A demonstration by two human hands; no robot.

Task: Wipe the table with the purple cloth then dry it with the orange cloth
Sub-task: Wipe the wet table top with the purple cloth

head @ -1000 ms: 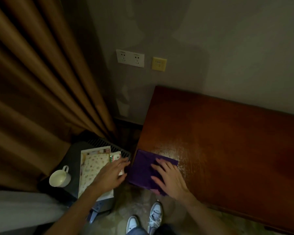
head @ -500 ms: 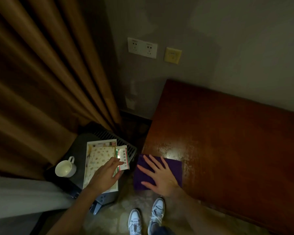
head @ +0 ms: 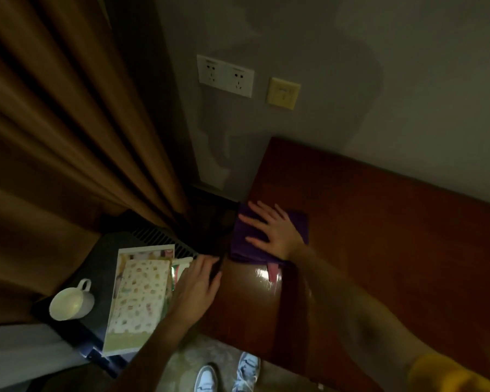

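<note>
The purple cloth lies folded on the left edge of the reddish-brown wooden table, about midway between its front and the wall. My right hand presses flat on it, fingers spread and pointing left. My left hand rests palm down at the table's left edge, near the front, fingers apart, holding nothing. A wet sheen glints on the wood just in front of the cloth. No orange cloth is in view.
Left of the table stands a dark low unit bearing a white cup, a patterned flat box and a small packet. A brown curtain hangs at the left. Wall sockets sit above. My shoes show below.
My right hand has slid the purple cloth away from me along the table's left edge, leaving a wet patch near the front. My left hand has shifted right from the box to the table's edge.
</note>
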